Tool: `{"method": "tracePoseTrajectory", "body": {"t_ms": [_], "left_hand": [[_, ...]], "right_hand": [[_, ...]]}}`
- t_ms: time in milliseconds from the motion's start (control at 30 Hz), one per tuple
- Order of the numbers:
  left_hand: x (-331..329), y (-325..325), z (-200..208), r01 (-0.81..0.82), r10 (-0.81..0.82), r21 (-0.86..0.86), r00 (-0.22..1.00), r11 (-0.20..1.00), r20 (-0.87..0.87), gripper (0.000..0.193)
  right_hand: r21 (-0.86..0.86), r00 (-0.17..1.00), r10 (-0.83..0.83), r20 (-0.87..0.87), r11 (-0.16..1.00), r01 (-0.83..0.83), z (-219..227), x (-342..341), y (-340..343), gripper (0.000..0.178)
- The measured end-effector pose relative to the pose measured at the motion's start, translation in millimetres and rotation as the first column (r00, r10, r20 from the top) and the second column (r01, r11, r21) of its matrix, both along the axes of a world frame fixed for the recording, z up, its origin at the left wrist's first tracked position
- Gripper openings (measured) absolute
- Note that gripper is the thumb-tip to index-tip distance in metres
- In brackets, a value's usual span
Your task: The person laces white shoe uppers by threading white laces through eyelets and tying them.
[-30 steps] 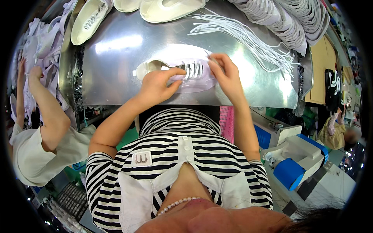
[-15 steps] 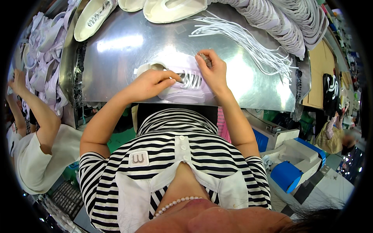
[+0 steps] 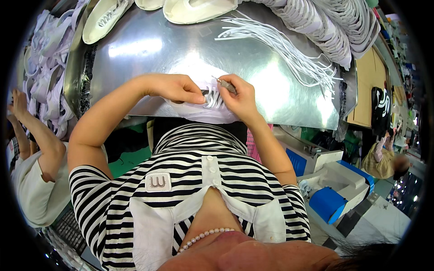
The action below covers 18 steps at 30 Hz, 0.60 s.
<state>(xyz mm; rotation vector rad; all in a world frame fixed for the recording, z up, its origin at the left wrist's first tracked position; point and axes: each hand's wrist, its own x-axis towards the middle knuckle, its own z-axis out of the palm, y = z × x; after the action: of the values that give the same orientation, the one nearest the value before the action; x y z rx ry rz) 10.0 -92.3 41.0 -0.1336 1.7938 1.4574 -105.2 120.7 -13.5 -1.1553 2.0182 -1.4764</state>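
A pale lilac shoe upper [image 3: 219,116] lies on the metal table close to my body, with white laces [image 3: 212,98] threaded across its front opening. My left hand [image 3: 183,89] is closed in a pinch over the left part of the opening, beside the laces. What its fingertips grip, if anything, is hidden. My right hand [image 3: 240,98] rests against the right end of the upper and holds a small hand tool [image 3: 228,86] with a grey handle. The tool's thin metal tip points up and left. Both hands cover parts of the upper.
Loose white laces [image 3: 275,43] lie in a bundle at the far right of the metal table [image 3: 135,67]. Stacked uppers [image 3: 312,29] stand behind them. Cream shoe pieces [image 3: 199,10] line the far edge. Left, more uppers [image 3: 45,77] are piled near another person [image 3: 40,171].
My left hand has turned, its elbow swinging outward, and now pinches over the opening. The right hand has moved slightly down and left; its tool now shows a metal tip.
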Motion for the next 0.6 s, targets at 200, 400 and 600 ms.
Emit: {"method": "tracePoseTrajectory", "body": {"t_ms": [200,400,600], "left_hand": [[1.0,12.6,8.6,0.099,-0.136,-0.327,0.986,0.94,-0.093,0.049],[10.8,21.0,16.1,0.189,-0.411,-0.507,0.832,0.841,-0.372,0.064],[17.1,22.0,12.0,0.097,-0.382,-0.555,0.821,0.826,-0.425,0.061]], "right_hand": [[-0.009,0.985,0.044,-0.165,0.999,-0.046,-6.0,1.5,0.7,0.017],[-0.017,0.927,0.113,-0.358,0.992,-0.127,-1.3,4.8,-0.3,0.011],[-0.018,0.919,0.05,-0.392,0.998,-0.062,-9.9,6.8,-4.2,0.014]]}}
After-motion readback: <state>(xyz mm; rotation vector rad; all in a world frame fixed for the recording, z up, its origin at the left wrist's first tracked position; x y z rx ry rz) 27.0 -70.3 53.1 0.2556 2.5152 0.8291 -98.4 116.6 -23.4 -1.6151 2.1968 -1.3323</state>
